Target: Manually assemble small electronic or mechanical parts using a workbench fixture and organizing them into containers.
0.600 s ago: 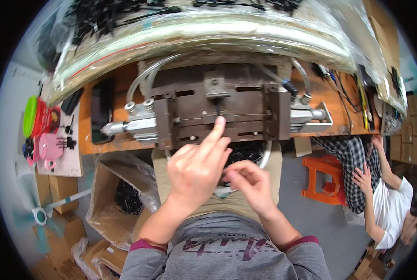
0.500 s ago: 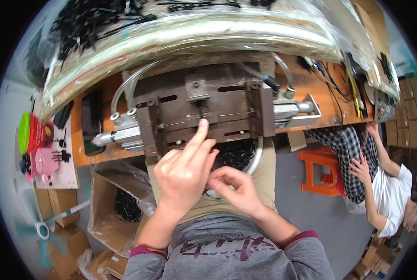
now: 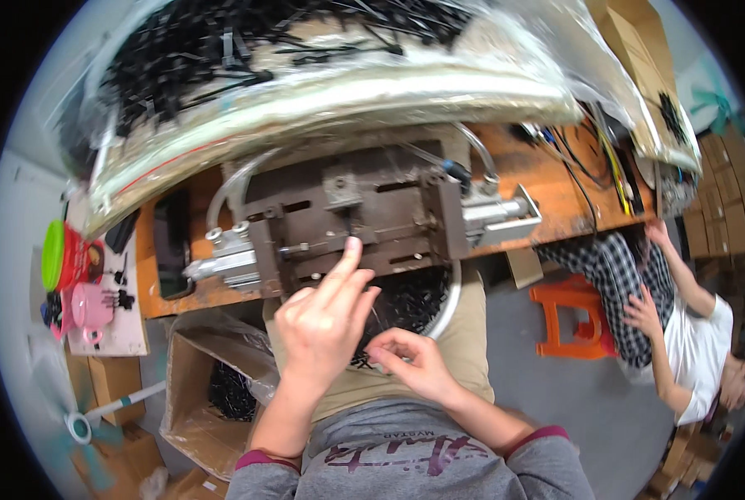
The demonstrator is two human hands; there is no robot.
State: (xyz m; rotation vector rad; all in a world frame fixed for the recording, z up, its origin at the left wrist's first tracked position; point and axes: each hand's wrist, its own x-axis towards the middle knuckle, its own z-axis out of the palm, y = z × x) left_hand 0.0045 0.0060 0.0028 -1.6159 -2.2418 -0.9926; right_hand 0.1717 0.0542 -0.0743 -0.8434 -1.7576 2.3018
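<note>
Left hand raised further onto metal press, fingers extended, empty, right hand pinching small black parts.

Matt dark metal press fixture; worn orange wood bench; glossy clear plastic sheet.

left hand fingertip on metal press | right hand pinching
</note>
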